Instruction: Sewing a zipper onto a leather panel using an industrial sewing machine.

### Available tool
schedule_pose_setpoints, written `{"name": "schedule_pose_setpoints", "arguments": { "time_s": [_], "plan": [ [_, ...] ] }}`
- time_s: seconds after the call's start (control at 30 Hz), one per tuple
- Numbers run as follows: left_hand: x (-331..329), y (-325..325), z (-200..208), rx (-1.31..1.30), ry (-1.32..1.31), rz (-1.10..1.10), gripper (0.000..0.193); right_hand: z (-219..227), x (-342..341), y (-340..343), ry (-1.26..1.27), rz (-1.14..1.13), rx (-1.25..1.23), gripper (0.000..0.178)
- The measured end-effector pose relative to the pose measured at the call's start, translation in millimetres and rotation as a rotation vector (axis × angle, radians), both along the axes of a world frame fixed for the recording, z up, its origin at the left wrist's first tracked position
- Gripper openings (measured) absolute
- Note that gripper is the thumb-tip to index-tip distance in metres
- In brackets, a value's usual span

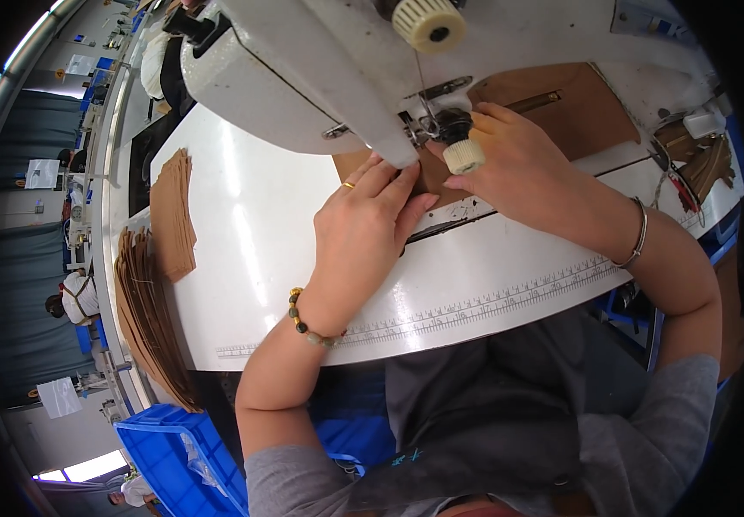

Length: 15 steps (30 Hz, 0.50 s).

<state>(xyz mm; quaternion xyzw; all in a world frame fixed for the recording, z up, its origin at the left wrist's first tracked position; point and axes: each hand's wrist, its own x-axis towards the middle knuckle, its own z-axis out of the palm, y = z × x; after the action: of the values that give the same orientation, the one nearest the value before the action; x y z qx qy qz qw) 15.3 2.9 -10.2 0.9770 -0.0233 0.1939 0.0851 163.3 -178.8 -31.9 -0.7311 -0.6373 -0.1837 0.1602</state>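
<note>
Looking down, we see our left hand (361, 226) loosely open, touching the brown piece (438, 183) under the sewing machine (303, 95). Our right hand (518, 164) curls at the piece's right side; we cannot tell if it pinches. Ruler numbers (441, 316) run along the near edge of the white table (242, 293), and small blue writing (406, 458) sits on our dark apron (484, 431).

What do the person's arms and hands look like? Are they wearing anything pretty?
Yes! The left hand has a gold-coloured ring, and a bracelet of dark, green and golden beads circles that wrist. The right hand has a shiny silver-coloured bangle at its wrist. Both hands are gloveless, and the grey sleeves are short.
</note>
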Motion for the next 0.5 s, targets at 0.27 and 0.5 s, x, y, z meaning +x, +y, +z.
{"name": "schedule_pose_setpoints", "arguments": {
  "time_s": [0.27, 0.5],
  "plan": [
    [2.3, 2.1, -1.7, 0.005, -0.027, -0.012, 0.029, 0.2, 1.3, 0.9, -0.024, -0.006, -0.01, 0.046],
    [0.6, 2.4, -0.8, 0.002, -0.022, -0.004, 0.028, 1.2, 1.6, 0.2, -0.002, 0.004, -0.033, 0.046]
  ]
}}
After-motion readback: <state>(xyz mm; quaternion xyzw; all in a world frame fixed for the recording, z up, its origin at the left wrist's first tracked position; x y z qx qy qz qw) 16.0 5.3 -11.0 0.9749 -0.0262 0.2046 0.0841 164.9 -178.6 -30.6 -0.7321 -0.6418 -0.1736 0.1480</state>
